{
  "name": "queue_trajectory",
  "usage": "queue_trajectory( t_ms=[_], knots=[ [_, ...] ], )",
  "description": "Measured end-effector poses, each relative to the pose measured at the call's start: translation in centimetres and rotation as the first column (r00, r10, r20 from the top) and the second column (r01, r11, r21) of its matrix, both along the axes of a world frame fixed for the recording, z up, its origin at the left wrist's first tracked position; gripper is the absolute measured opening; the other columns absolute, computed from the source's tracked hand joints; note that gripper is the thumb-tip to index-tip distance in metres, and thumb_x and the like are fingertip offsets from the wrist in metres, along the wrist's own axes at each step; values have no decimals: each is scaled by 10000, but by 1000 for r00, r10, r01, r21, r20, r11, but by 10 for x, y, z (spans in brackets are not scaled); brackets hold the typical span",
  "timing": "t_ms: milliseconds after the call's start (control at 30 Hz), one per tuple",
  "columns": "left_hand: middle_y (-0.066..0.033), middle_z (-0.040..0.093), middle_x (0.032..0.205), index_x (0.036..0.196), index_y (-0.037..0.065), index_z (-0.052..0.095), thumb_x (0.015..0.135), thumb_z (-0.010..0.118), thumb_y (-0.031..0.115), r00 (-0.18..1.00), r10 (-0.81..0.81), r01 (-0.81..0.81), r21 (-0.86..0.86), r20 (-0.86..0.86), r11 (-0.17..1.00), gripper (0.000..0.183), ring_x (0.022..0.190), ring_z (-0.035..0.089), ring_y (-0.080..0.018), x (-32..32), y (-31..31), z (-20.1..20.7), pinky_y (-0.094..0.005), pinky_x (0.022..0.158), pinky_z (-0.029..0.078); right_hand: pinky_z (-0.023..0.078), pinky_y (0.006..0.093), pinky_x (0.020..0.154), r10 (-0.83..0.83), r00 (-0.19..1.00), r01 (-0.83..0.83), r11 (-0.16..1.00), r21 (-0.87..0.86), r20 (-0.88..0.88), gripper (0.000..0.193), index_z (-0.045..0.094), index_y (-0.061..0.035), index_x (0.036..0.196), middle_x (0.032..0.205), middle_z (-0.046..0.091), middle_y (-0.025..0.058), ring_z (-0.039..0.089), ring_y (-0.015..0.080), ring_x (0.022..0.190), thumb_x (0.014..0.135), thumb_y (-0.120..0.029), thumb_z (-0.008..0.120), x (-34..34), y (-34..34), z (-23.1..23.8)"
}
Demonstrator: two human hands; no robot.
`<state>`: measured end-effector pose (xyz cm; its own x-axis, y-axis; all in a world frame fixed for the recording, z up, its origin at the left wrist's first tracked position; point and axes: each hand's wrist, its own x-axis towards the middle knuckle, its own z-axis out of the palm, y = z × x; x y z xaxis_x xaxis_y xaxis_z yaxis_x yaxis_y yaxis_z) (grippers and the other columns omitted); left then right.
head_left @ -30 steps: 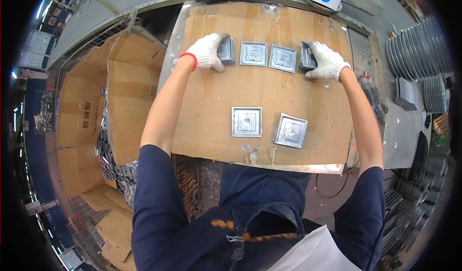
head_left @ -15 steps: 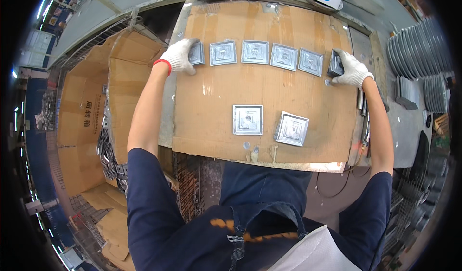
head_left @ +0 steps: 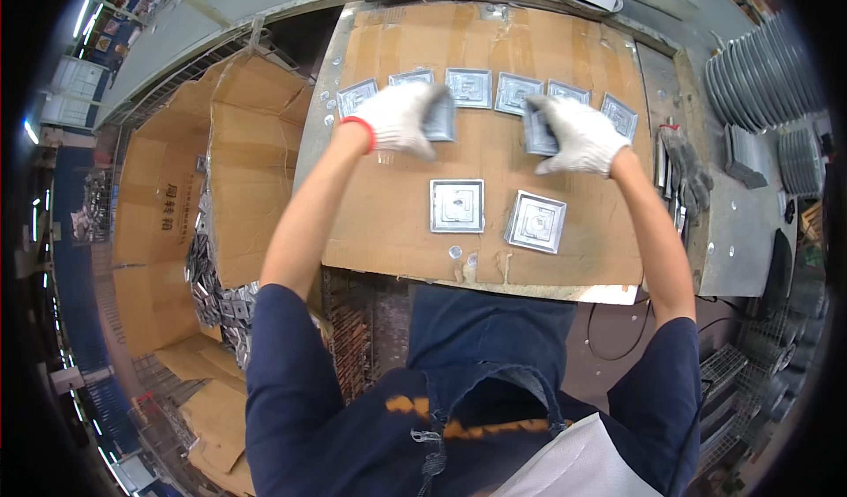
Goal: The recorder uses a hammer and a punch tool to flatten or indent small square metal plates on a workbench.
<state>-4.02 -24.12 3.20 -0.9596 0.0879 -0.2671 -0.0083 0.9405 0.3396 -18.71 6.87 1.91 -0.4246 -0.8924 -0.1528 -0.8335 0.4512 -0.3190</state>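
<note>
Each gloved hand clasps a small stack of square metal plates: the left hand (head_left: 401, 117) curls around the left stack (head_left: 439, 116), the right hand (head_left: 573, 133) around the right stack (head_left: 536, 128), both just below the row of plates (head_left: 468, 87) laid flat on the cardboard sheet (head_left: 397, 223). Dealing them well likely means peeling one at a time, edges aligned. The plates look thin, stamped, dull silver; two more (head_left: 457, 206) lie nearer.
</note>
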Motion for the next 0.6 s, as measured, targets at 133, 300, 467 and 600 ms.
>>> queue_trajectory(
  t_ms=[133,300,467,600],
  knots=[
    [-270,636,1469,1559,-17,508,604,964,345,998,-69,67,134,10,989,1119,1344,639,-406,-15,34,-33,-437,1140,531,540,483,1075,31,999,-31,999,20,22,1099,480,-75,1569,1325,674,226,650,417,1260,666,-453,982,29,-39,-10],
    [-256,640,1475,1551,-4,529,604,961,327,998,-44,49,87,-52,995,1092,1355,632,-405,-18,41,-45,-440,1153,518,538,485,1081,-2,1000,2,999,32,-2,1117,467,-78,1587,1370,663,233,641,422,1289,659,-434,977,23,-40,-22],
    [-260,656,1439,1536,-2,542,611,949,305,993,-46,54,76,-107,996,1056,1327,645,-405,-9,37,-45,-442,1131,531,545,488,1068,-2,999,5,999,46,-52,1126,462,-85,1589,1345,668,233,651,420,1264,658,-448,981,24,-29,-13],
    [-241,690,1302,1522,-8,537,614,941,277,985,-30,35,27,-168,999,1034,1230,674,-397,16,19,-25,-444,1078,558,544,492,1068,-25,994,29,999,34,-103,1142,452,-100,1596,1324,669,233,644,417,1265,650,-447,988,11,8,-12]
  ],
)
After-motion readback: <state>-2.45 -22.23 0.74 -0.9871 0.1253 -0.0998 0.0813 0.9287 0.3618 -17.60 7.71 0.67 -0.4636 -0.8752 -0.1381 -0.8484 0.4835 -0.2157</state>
